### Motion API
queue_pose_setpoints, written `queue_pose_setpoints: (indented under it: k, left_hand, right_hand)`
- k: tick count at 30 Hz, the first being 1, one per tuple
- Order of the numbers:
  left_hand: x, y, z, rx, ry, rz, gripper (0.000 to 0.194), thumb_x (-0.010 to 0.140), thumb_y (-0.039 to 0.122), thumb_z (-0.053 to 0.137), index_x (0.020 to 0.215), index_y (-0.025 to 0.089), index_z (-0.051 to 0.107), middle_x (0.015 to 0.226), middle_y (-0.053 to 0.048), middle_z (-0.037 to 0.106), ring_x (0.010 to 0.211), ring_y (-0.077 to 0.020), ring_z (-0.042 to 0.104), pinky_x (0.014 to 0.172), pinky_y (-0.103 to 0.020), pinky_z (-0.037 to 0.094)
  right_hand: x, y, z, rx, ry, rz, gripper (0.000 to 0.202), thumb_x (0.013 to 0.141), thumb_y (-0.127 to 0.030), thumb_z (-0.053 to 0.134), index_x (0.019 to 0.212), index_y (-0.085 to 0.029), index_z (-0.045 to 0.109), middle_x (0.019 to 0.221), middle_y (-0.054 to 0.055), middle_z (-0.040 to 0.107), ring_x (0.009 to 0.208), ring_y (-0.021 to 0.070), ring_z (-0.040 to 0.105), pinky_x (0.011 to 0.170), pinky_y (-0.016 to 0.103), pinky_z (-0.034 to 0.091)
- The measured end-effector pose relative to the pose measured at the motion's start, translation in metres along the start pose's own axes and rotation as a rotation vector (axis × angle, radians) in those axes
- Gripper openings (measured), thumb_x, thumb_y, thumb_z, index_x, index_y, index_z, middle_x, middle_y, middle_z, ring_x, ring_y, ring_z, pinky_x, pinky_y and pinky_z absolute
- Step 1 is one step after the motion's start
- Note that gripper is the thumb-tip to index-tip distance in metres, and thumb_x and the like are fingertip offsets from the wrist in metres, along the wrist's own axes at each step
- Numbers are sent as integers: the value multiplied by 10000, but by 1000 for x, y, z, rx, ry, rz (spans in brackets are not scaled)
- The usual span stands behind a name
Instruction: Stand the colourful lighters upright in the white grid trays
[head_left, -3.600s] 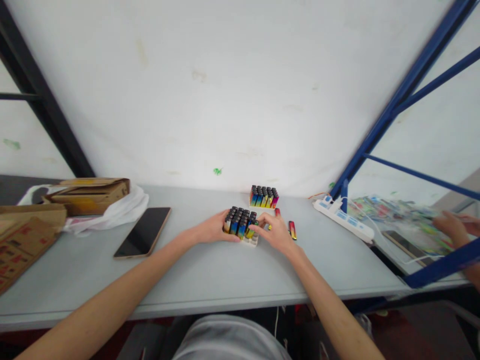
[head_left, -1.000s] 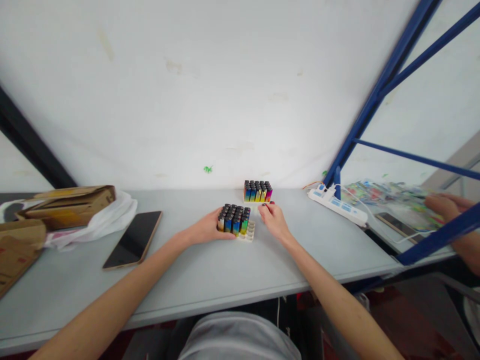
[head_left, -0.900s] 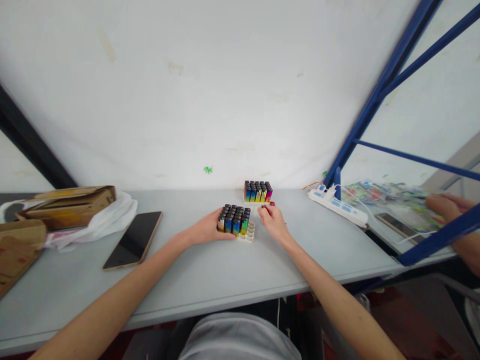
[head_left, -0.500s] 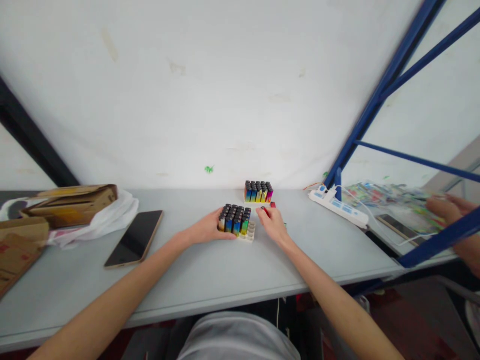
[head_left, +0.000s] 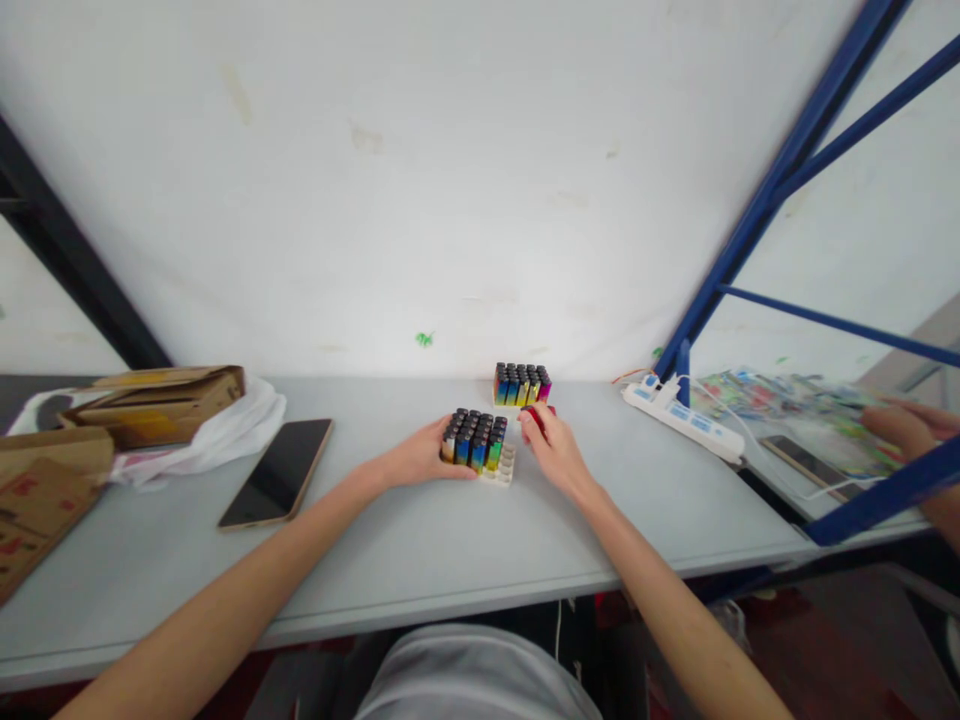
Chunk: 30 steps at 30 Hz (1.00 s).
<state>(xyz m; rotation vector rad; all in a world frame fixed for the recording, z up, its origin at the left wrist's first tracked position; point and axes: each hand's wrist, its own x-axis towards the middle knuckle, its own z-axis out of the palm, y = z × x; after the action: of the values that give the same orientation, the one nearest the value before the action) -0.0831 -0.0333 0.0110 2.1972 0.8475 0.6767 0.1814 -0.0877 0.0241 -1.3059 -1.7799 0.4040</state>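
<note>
A white tray (head_left: 499,478) stands on the table, holding rows of upright lighters (head_left: 476,440) with black tops and shiny blue, yellow and green bodies. Bare sockets show along its right side. My left hand (head_left: 424,452) wraps round the tray's left side, thumb along the near face, and grips the lighters there. To the right of the tray, my right hand (head_left: 553,445) is closed on a red lighter (head_left: 541,410), partly hidden by the fingers. A second filled block of lighters (head_left: 521,385) sits farther back near the wall.
On the left lie a black-screened phone (head_left: 277,472), an opened cardboard box (head_left: 165,405) and a white plastic bag (head_left: 259,410). A white power strip (head_left: 684,422) runs beside the blue metal frame (head_left: 739,235) at right. Beyond it, another person's hand (head_left: 904,428) is over plastic packets (head_left: 795,395).
The view has shifted slightly. My right hand has turned a little, and the red lighter sits differently in its fingers. My left hand keeps its hold on the tray of lighters.
</note>
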Motion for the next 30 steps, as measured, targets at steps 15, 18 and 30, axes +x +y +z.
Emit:
queue_pose_setpoints:
  k: [15, 18, 30]
  left_hand:
    - [1, -5, 2, -1, 26, 41, 851, 699, 505, 912, 1415, 204, 567, 1421, -86, 655, 1318, -324, 611, 1178, -418, 441]
    - [1, -3, 1, 9, 18, 42, 839, 701, 512, 909, 1407, 207, 576, 1413, -86, 657, 1312, -321, 610, 1175, -419, 442]
    - [0, -3, 0, 49, 22, 18, 841, 687, 506, 913, 1389, 197, 567, 1392, -91, 661, 1290, -353, 608, 1177, -452, 445]
  right_hand:
    - [-17, -12, -6, -185, -249, -228, 435, 1052, -549, 519, 868, -200, 702, 777, 44, 726, 703, 201, 642, 694, 297, 425]
    - [-20, -14, 0, -386, -243, -283, 413, 1068, -526, 504, 917, -196, 700, 831, 82, 747, 761, 230, 671, 706, 307, 423]
    - [-10, -34, 3, -641, -343, -220, 333, 1032, -479, 609, 1000, -184, 760, 810, 115, 772, 679, 259, 699, 618, 300, 376]
